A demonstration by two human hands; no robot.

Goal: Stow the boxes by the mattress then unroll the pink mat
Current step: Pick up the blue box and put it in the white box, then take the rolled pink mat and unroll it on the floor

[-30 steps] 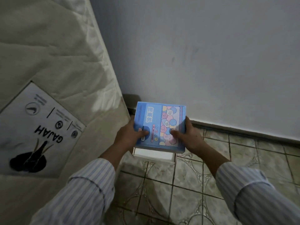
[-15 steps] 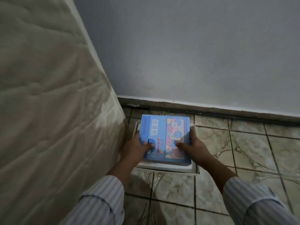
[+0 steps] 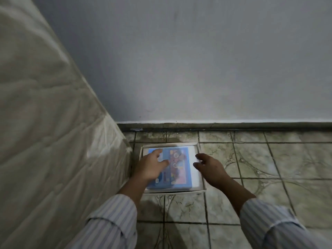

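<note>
A blue box (image 3: 179, 169) with a colourful picture lies flat on top of a larger white box (image 3: 196, 184). Both rest on the tiled floor right beside the upright mattress (image 3: 53, 132). My left hand (image 3: 150, 168) hovers over the blue box's left half, fingers apart, holding nothing. My right hand (image 3: 209, 168) is at the stack's right edge, also open with loose fingers. The pink mat is not in view.
A grey wall (image 3: 197, 60) with a dark skirting strip (image 3: 215, 125) runs behind the boxes. Patterned floor tiles (image 3: 269, 168) spread to the right and toward me. My striped sleeves fill the bottom of the view.
The blue box went down onto the white box on the floor. Both hands let go of it and spread open above the stack.
</note>
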